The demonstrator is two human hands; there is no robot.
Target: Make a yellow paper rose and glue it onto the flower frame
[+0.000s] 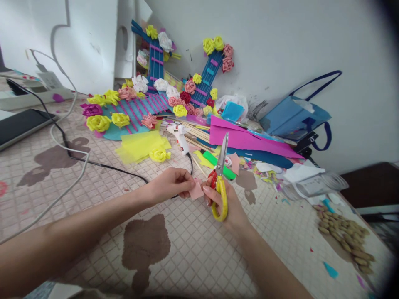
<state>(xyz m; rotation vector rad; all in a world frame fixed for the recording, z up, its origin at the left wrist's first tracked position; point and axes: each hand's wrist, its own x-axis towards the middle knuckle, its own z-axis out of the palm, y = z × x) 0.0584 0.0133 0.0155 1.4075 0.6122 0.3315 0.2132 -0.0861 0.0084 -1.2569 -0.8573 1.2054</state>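
Observation:
My left hand [170, 184] pinches a small pink foam piece [196, 190] just above the table, fingers closed on it. My right hand [226, 203] grips yellow-and-red-handled scissors [220, 174] with the blades pointing up and away; its fingertips also touch the pink piece. The two hands meet at the middle of the checked tablecloth [193, 249].
Behind the hands lie a white glue gun [181, 137], wooden sticks [193, 128], a green marker [220, 165], magenta foam sheets [243, 139] and yellow paper [140, 145]. Blue foam letters with paper roses [146, 104] stand at the back. Cables [71, 153] run at left; nuts [343, 234] and a plastic bottle [314, 185] lie at right.

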